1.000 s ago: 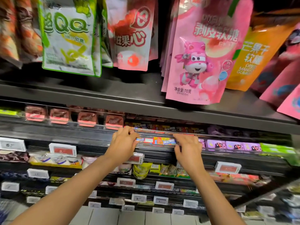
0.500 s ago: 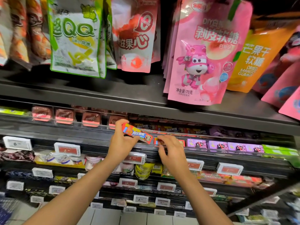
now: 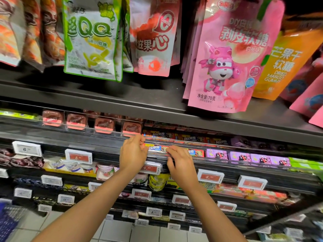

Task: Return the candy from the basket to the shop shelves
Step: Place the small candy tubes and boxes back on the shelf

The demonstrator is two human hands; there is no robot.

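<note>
A candy stick [image 3: 155, 147] in a red and blue wrapper lies level at the front of the shelf row [image 3: 195, 152] of like sticks, behind a clear rail. My left hand [image 3: 133, 153] pinches its left end with curled fingers. My right hand [image 3: 180, 162] is just to the right, its fingertips touching the stick's right end and the rail below. A blurred blue basket [image 3: 8, 222] shows at the bottom left.
Purple candy packs [image 3: 239, 156] and green ones [image 3: 305, 163] continue the row to the right, with pink-brown tins [image 3: 76, 121] on the left. Hanging gummy bags [image 3: 229, 55] fill the shelf above. Price tags [image 3: 78, 156] line the lower shelf edges.
My left hand, which held the stick tilted above the rail, has lowered it level into the row. My right hand has shifted right and up to its other end.
</note>
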